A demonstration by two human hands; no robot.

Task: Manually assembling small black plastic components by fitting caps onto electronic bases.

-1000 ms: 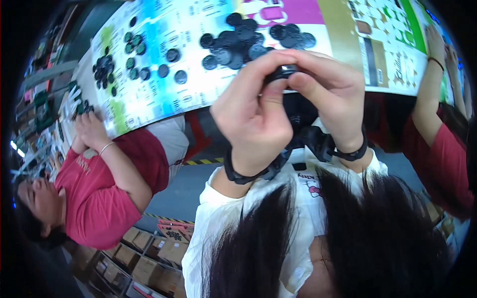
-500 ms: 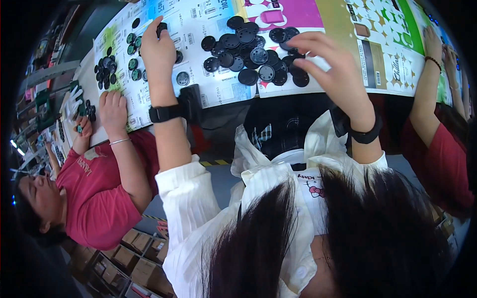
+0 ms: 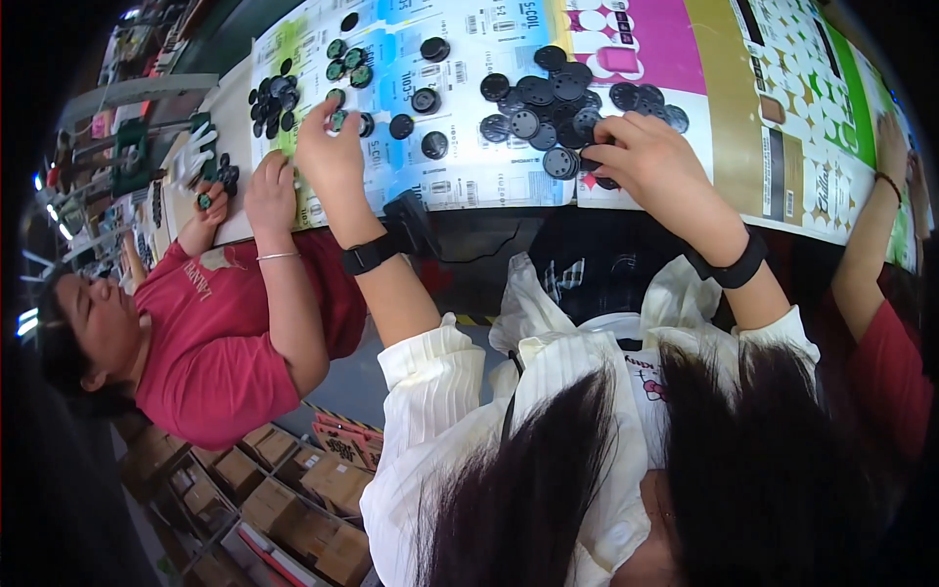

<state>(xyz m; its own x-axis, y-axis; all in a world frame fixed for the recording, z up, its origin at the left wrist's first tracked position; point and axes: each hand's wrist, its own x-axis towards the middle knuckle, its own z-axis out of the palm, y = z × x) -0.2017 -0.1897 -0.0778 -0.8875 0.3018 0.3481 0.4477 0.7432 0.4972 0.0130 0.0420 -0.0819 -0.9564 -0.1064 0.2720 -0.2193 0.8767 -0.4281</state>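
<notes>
My left hand (image 3: 331,161) is at the left, its fingers closed around a small round part (image 3: 337,119) with green on its black face. Close by lies a cluster of similar green-and-black discs (image 3: 352,61). My right hand (image 3: 653,164) reaches the near right edge of a heap of black plastic discs (image 3: 544,96) with small holes. Its bent fingers pinch a black disc (image 3: 590,163), partly hidden under the fingertips. Between my hands several single black discs, such as one black disc (image 3: 425,100), lie spaced apart on the printed sheets.
Printed cardboard sheets (image 3: 748,127) cover the table. At my left a co-worker in red (image 3: 230,342) rests a hand (image 3: 271,196) by the table edge, near another pile of black discs (image 3: 274,101). A second co-worker's arm (image 3: 866,230) is at the right. Boxes (image 3: 284,509) stand on shelves below.
My left hand has moved left and nearer, from a black disc to the green-and-black ones. My right fingers, apart before, have closed at the heap. The whole view has shifted.
</notes>
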